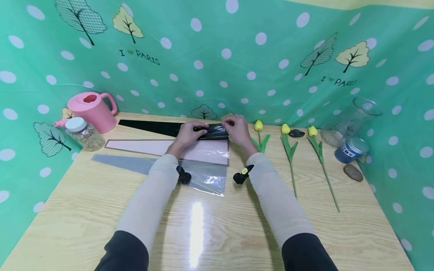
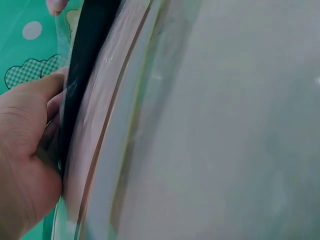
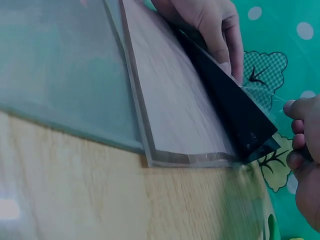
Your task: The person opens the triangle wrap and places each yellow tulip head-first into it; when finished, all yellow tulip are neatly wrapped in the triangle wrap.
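Black wrap (image 1: 167,128) beyond the pink sheet (image 1: 207,151) seems light, floppy, slippery; hold its edges, where left hand (image 1: 189,134) and right hand (image 1: 238,131) fingers pinch.

A bare left hand (image 1: 188,134) grips; just right of that grip, a bare right hand (image 1: 238,131) pinches, white-sleeved forearms (image 1: 149,199) behind.

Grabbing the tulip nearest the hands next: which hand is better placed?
Likely the right hand: it is beside that tulip, though it would first have to release the clear film. The left hand is farther away, holding the black wrapper.
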Demonstrator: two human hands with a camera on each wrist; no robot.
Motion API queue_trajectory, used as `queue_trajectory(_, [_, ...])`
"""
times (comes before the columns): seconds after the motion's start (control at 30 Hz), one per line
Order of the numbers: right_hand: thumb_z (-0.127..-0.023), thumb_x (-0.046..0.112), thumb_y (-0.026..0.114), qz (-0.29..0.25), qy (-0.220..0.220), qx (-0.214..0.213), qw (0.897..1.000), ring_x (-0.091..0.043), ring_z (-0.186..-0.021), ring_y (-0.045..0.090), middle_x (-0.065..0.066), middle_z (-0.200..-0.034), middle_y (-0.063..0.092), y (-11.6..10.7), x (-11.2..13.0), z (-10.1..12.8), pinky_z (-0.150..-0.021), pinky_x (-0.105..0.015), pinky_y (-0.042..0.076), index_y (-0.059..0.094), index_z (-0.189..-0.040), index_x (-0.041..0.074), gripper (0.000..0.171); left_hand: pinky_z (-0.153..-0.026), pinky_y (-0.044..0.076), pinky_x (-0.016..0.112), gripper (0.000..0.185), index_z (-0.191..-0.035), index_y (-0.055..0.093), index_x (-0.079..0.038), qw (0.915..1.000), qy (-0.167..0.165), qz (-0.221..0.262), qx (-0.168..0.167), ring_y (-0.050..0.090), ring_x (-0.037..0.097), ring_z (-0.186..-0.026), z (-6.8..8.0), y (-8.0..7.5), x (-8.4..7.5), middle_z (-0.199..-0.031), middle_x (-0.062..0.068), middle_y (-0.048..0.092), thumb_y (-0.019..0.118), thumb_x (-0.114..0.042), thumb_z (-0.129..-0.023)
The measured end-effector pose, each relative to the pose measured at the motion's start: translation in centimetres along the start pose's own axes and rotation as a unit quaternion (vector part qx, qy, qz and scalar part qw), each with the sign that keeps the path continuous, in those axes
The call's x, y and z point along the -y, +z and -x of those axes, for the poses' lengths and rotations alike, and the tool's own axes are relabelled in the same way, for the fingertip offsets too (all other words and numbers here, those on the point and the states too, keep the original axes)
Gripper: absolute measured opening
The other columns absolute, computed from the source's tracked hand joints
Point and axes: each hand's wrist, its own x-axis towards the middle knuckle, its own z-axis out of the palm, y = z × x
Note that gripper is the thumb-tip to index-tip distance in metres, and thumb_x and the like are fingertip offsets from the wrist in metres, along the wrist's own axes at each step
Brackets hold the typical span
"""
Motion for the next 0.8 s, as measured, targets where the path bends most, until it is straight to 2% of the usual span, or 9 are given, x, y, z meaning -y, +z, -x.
queue_trajectory(0.2, [-0.097,0.012,0.072,-0.019,0.01,-0.007,1.0,-0.023,-0.098,0.059,-0.011,-0.104,0.071,-0.1,0.4,0.3,-0.084,-0.033,0.051,0.078,-0.105,0.004,0.013,-0.117,0.044,0.044,0.021,-0.117,0.079,-0.019,0.9995,-0.02,0.002,-0.026,0.06,0.026,-0.133,0.0,0.5,-0.2,-0.131,0.005,0.073,0.072,-0.025,-0.099])
queue_trajectory(0.37, [-0.097,0.015,0.072,-0.097,0.063,-0.021,0.993,-0.017,-0.097,0.059,-0.008,-0.109,0.07,-0.9,0.6,1.5,-0.081,-0.026,0.052,0.077,-0.113,0.006,0.019,-0.117,0.045,0.043,0.018,-0.113,0.081,-0.018,0.9989,-0.022,0.008,-0.041,0.063,0.025,-0.13,0.0,0.7,-0.2,-0.126,0.005,0.076,0.073,-0.025,-0.098])
queue_trajectory(0.47, [-0.097,0.017,0.073,-0.14,0.088,-0.037,0.986,-0.015,-0.094,0.06,-0.007,-0.108,0.069,-2.4,0.6,2.6,-0.08,-0.025,0.054,0.074,-0.119,0.005,0.025,-0.117,0.045,0.041,0.018,-0.112,0.081,-0.018,0.9985,-0.025,0.015,-0.046,0.063,0.025,-0.131,0.1,0.7,0.0,-0.125,0.004,0.076,0.073,-0.026,-0.098])
queue_trajectory(0.57, [-0.096,0.018,0.074,-0.155,0.101,-0.059,0.981,-0.013,-0.091,0.063,-0.005,-0.105,0.07,-4.3,0.2,4.1,-0.078,-0.024,0.057,0.072,-0.121,0.005,0.028,-0.117,0.044,0.042,0.018,-0.113,0.081,-0.019,0.9976,-0.036,0.031,-0.051,0.063,0.025,-0.131,0.3,0.5,0.0,-0.126,0.004,0.076,0.073,-0.026,-0.098])
queue_trajectory(0.73, [-0.097,0.018,0.072,-0.144,0.124,-0.098,0.977,-0.008,-0.085,0.065,-0.001,-0.099,0.068,-7.5,-1.2,7.5,-0.072,-0.019,0.057,0.071,-0.122,0.003,0.029,-0.118,0.044,0.043,0.019,-0.113,0.081,-0.018,0.9963,-0.038,0.05,-0.058,0.063,0.025,-0.131,0.2,0.3,0.2,-0.126,0.005,0.076,0.073,-0.026,-0.098])
queue_trajectory(0.8, [-0.098,0.017,0.071,-0.131,0.148,-0.105,0.975,-0.007,-0.083,0.064,0.0,-0.099,0.067,-8.5,-1.9,9.3,-0.072,-0.018,0.057,0.07,-0.123,0.003,0.029,-0.119,0.043,0.042,0.02,-0.114,0.081,-0.018,0.9964,-0.034,0.049,-0.061,0.063,0.025,-0.131,0.2,0.4,0.3,-0.126,0.005,0.076,0.073,-0.027,-0.098])
